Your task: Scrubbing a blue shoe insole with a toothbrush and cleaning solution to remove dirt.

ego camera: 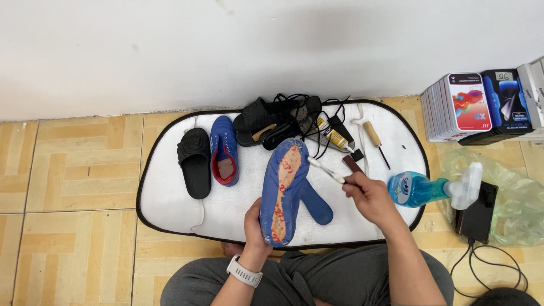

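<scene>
My left hand (254, 225) grips the heel end of a blue shoe (283, 191) held sole up, its worn sole showing orange and tan patches. My right hand (367, 195) holds a white toothbrush (325, 170) whose bristle end points at the upper part of the sole. A blue insole (317, 203) lies on the white mat (170, 198) under the shoe. A white watch sits on my left wrist.
On the mat lie a black slide sandal (195, 161), the other blue shoe (225, 149), black sandals with laces (277, 122), a glue tube (334, 135) and a wooden-handled awl (375, 141). A blue spray bottle (433, 190), a phone (479, 212), a plastic bag and stacked boxes (459, 105) sit on the right.
</scene>
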